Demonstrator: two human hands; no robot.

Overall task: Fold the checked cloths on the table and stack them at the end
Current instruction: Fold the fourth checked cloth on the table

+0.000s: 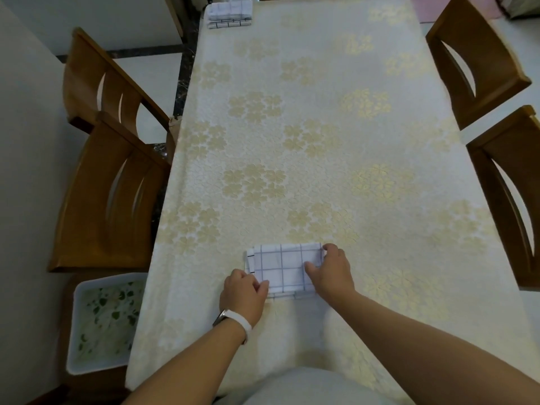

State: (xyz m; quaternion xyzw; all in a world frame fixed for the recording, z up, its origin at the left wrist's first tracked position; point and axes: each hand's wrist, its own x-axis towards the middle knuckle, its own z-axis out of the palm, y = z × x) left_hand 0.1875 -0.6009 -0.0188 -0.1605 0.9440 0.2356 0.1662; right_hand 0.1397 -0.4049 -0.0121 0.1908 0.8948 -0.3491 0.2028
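A white checked cloth (285, 266), folded into a small rectangle, lies near the table's front edge. My left hand (244, 292) pinches its near left corner with curled fingers. My right hand (331, 270) grips the cloth's right end, thumb on top and fingers round the far right corner. A stack of folded checked cloths (229, 13) sits at the far left corner of the table (321, 127).
The table carries a cream cloth with a gold flower pattern. Two wooden chairs (111, 197) stand on the left and two more (479, 62) on the right. A white bin (102, 320) with a green-patterned liner sits on the floor at the near left.
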